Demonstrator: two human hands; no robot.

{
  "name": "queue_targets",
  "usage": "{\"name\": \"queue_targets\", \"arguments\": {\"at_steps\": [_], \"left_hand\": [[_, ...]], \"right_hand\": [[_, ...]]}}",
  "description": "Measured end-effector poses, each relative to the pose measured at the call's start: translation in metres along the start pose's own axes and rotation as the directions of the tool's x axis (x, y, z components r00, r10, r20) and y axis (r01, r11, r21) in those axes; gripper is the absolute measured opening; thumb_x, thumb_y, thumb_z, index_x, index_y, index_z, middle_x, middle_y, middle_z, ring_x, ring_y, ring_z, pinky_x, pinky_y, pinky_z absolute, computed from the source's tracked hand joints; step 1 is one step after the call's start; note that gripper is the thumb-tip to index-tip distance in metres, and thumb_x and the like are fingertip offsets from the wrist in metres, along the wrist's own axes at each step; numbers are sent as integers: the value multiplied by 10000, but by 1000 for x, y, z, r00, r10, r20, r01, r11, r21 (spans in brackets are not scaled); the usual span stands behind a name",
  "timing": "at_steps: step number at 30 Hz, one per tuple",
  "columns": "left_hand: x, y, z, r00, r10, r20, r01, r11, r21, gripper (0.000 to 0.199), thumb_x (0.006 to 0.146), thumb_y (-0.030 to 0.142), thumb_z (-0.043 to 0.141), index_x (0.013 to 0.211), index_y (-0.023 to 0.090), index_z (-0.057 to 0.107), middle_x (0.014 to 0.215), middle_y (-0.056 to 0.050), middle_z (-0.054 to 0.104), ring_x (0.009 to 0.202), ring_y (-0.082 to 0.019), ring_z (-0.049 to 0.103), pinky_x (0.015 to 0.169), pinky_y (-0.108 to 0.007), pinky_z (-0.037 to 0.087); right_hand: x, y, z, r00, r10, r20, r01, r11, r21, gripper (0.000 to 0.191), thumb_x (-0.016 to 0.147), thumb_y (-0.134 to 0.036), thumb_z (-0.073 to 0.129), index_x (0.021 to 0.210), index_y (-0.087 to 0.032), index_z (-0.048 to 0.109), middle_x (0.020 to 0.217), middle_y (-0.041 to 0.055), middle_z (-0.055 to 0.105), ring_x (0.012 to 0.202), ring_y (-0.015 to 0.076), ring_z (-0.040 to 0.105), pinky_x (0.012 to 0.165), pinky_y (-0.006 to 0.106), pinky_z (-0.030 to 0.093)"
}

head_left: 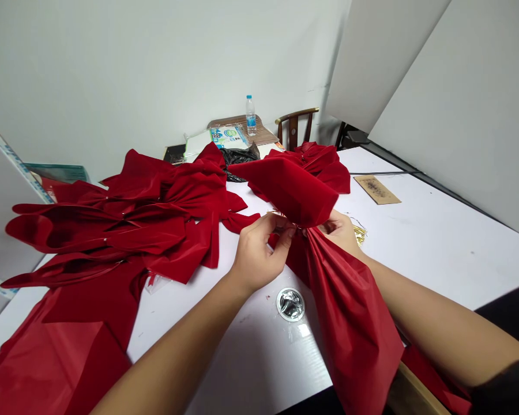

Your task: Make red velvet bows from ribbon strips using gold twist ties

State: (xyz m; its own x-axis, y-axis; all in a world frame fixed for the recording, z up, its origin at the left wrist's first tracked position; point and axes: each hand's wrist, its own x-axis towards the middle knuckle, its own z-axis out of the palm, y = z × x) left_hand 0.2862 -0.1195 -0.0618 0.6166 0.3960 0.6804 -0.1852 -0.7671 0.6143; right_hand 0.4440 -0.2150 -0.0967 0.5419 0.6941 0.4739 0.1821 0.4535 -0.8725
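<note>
A red cloth bow (350, 305) is gathered tightly at its middle, one end flaring up and the other hanging toward me over the table edge. At the gathered neck, my left hand (262, 251) is closed, thumb and forefinger pinched together. What is thin between those fingertips is too small to make out. My right hand (341, 230) grips the neck from the other side, its fingers partly hidden by the cloth. Just beyond it lies a bundle of gold ties (360, 235).
Several red bows (155, 196) are piled on the white table (450, 248) at left, with more red cloth (324, 164) behind my hands. A round metal grommet (290, 304), brown card (377, 190), black plastic bag (240, 155), water bottle (251, 118) and wooden chair (294, 129) are around.
</note>
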Motion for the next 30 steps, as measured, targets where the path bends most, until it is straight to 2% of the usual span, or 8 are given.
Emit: {"name": "queue_targets", "arguments": {"at_steps": [3,7,11,17,22,26,30], "left_hand": [[0,1,0,1000,17,1,-17,1000,8,46,944,169,624,941,159,669,910,-76,762,819,-175,720,721,-283,567],[0,1,0,999,53,2,-53,998,22,57,947,150,616,938,148,672,895,-76,756,818,-167,720,727,-273,568],[0,-1,-1,998,50,25,-50,999,21,67,955,156,607,940,148,671,887,-77,752,806,-165,721,721,-271,573],[0,-5,-1,997,66,31,-67,998,16,55,946,159,629,939,148,682,887,-71,757,785,-156,716,695,-259,566],[-1,-10,-2,996,63,70,-62,998,-20,55,933,166,643,958,156,691,904,-73,766,829,-176,728,745,-281,578],[-1,-17,-5,992,27,125,-15,996,-93,116,955,169,583,985,156,694,936,-87,757,871,-198,730,789,-319,582],[-2,-20,-6,997,25,79,-20,998,-62,137,950,141,550,994,158,679,939,-86,743,854,-188,718,771,-313,583]], "right_hand": [[-1,0,-2,999,37,11,-37,999,10,330,672,-381,931,918,-221,781,927,39,794,764,172,721,674,255,580],[-3,-2,-3,998,52,36,-53,998,17,316,699,-378,920,942,-232,779,922,31,787,794,179,721,715,271,582],[-2,-6,-3,991,33,128,-31,999,-17,265,776,-406,870,951,-226,783,957,40,778,876,209,728,800,312,588],[-1,-4,-6,975,-30,221,36,999,-22,254,858,-442,795,984,-224,757,999,48,749,910,209,707,816,308,562],[-2,-6,-4,967,-33,254,47,998,-48,223,887,-416,765,983,-218,725,984,52,710,911,201,675,827,307,539],[-3,-11,0,969,10,246,-4,1000,-26,240,882,-435,764,901,-209,687,935,41,680,853,184,641,794,302,520],[-5,-14,1,976,61,211,-60,998,-12,246,872,-422,775,874,-204,662,877,24,649,776,156,594,745,285,495]]}}
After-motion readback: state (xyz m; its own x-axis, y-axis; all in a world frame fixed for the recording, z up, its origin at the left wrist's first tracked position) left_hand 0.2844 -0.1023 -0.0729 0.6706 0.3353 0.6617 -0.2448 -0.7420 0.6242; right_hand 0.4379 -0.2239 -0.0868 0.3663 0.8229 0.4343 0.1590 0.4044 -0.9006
